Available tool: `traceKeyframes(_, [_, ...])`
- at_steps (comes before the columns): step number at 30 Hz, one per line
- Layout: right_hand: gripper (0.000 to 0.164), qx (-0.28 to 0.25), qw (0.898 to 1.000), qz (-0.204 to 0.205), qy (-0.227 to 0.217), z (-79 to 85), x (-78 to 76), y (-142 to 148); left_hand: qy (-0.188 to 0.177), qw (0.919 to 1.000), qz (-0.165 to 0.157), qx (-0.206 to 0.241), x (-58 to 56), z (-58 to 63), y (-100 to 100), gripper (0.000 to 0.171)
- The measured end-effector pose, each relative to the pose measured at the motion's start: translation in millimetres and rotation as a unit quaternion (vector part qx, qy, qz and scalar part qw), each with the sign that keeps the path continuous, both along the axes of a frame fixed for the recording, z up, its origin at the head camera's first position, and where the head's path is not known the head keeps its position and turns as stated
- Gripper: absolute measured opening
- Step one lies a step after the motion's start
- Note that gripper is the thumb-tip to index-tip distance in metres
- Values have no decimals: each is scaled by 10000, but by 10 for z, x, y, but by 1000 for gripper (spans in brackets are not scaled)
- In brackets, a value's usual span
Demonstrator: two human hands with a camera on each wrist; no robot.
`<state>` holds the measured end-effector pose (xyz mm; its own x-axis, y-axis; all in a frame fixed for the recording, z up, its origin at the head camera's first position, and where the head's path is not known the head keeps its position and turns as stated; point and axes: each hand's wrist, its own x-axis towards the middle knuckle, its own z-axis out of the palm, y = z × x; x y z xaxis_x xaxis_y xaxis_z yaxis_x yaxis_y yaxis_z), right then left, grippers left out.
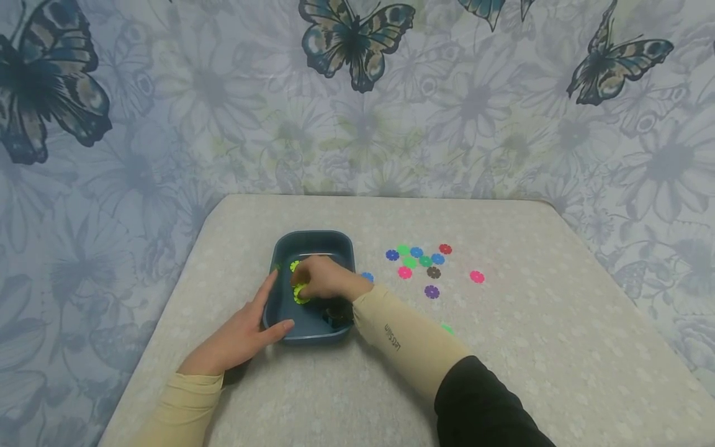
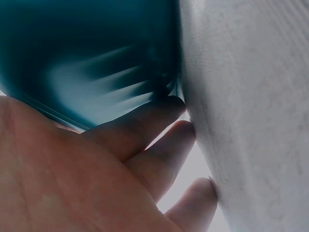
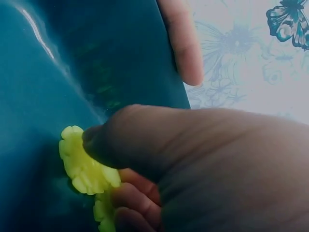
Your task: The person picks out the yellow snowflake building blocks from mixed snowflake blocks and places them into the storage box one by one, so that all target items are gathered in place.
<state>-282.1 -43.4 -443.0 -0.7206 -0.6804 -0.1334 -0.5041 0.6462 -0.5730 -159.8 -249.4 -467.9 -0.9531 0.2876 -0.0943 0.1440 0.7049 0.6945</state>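
Observation:
A blue-grey tray stands on the table left of centre. My right hand reaches down into it and pinches a yellow flower-shaped disc, with the thumb pressed on its face. Another yellow piece shows under the fingers in the right wrist view. Farther up the tray lies a yellow disc, beside the fingertips. At the tray's left side rests my left hand, its fingers straight along the outer wall and the thumb over the near-left corner. The left wrist view shows those fingers between tray and table.
Right of the tray lie several loose flower-shaped discs in blue, green, red, pink, brown and purple, among them a purple one and a pink one. A green disc is partly hidden by my right sleeve. A patterned wall stands behind the table.

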Motion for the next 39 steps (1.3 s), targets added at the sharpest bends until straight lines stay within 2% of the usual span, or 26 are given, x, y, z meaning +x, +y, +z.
traceKeyframes(8, [32, 232, 9997, 37, -26, -5, 13, -11, -69, 10000, 28, -32, 2, 5, 9, 100])
traceKeyframes(15, [36, 212, 9998, 53, 1, -6, 11, -14, -21, 10000, 35, -48, 7, -1, 5, 100])
traceKeyframes(21, [35, -90, 9999, 21, 52, -5, 10, 3, 92, 9999, -31, 42, 16, -5, 8, 100])
traceKeyframes(25, [33, -511, 9986, -20, 119, 20, 0, 31, 100, 9999, -59, 81, 12, -11, 13, 99])
traceKeyframes(28, [34, -844, 9963, -104, 125, 116, 8, 85, 78, 9999, -69, 114, 14, -30, 16, 99])
traceKeyframes(32, [31, -1420, 9895, -220, 127, 356, 22, 249, 121, 9998, -110, 140, 9, -38, 7, 101])
traceKeyframes(36, [26, -2085, 9768, -293, 390, 554, 1, 588, 132, 9998, -75, 135, -1, -27, 0, 102])
traceKeyframes(39, [23, -2392, 9673, -616, 580, 620, 3, 959, 118, 9998, -61, 114, -7, -13, 0, 103])
